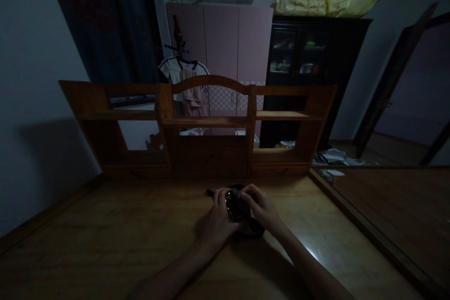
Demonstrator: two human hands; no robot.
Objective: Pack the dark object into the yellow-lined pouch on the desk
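In the head view a black, glossy rounded object (235, 205) is between my hands, just above the wooden tabletop; in this dim light I cannot make out its kind. My left hand (221, 213) is closed around its left side, fingers over the upper edge. From the right, my right hand (258, 204) pinches at its upper right edge with thumb and fingers together. A dark curved part (258, 228) shows below my right hand, close to the tabletop. Another thin dark end (210, 192) sticks out at the left beyond my left fingers. My hands cover much of the object.
A wooden shelf unit (211, 122) runs along the far edge of the wooden tabletop (147, 234). A raised wooden rim (351, 211) borders the right side. A white wall (45, 150) stands at left. Clothes (193, 84), a pink wardrobe (221, 42) and a dark cabinet (344, 56) are behind.
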